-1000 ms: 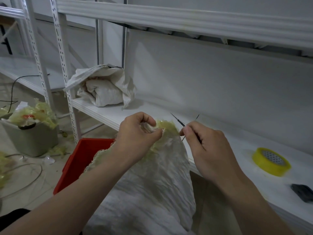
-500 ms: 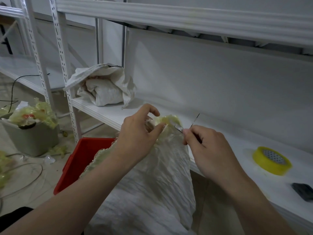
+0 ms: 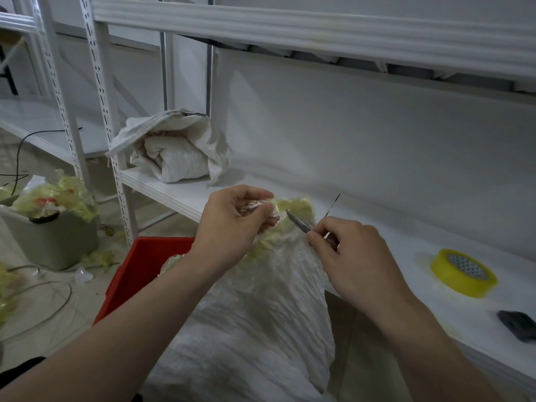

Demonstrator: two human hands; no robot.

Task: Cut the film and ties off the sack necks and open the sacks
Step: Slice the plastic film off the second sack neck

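Note:
A white woven sack (image 3: pixel 261 323) stands upright in front of me, its neck wrapped in yellowish film (image 3: pixel 298 206). My left hand (image 3: pixel 232 227) pinches the film and neck at the top. My right hand (image 3: pixel 351 256) holds a thin metal blade (image 3: pixel 298 223) like a pen, its tip pointing left and touching the film just right of my left fingers. A second, opened white sack (image 3: pixel 171 149) lies on the shelf behind.
A white shelf board (image 3: pixel 406 242) runs to the right, carrying a yellow tape roll (image 3: pixel 462 272) and a small black object (image 3: pixel 519 324). A red crate (image 3: pixel 139 268) sits left of the sack. A grey bin (image 3: pixel 52 233) full of film scraps stands on the floor, with cables nearby.
The blade has swung from pointing up and away to lying against the film at the neck. My left hand has shifted its pinch slightly higher on the neck.

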